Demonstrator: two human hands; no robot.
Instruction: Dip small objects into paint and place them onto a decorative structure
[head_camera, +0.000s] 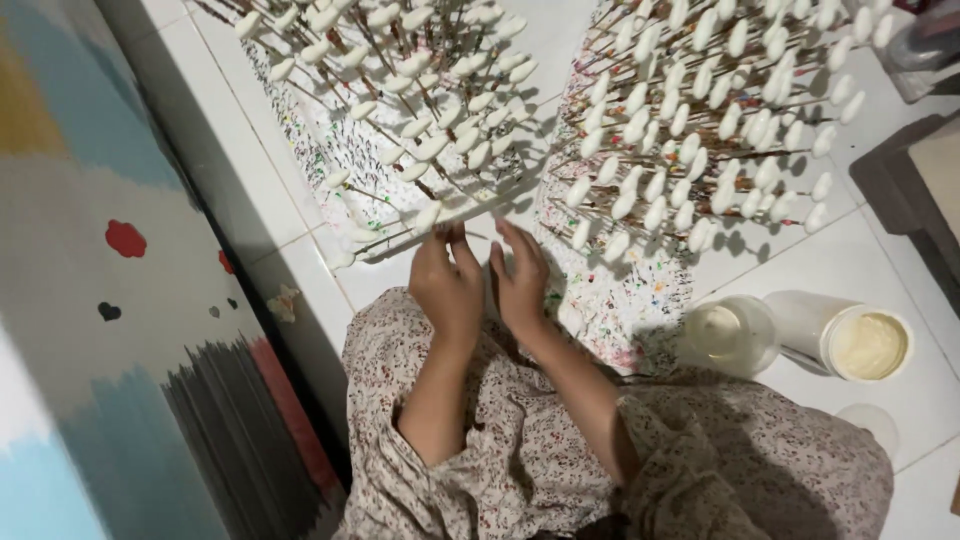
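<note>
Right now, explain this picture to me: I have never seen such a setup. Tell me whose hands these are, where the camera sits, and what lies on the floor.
One camera, worn on the person's head, looks down at their own bare hands. The left hand and right hand meet at the near edge of a board stuck full of thin sticks, each with a white oval tip. Whether the fingers pinch a stick is hard to tell. A second board, splattered with paint, stands to the right on the white tile floor. Two open tubs of cream paste lie nearby.

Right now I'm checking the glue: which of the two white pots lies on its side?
The right pot lies tipped, its creamy inside facing out; the left pot beside it stands upright.
</note>
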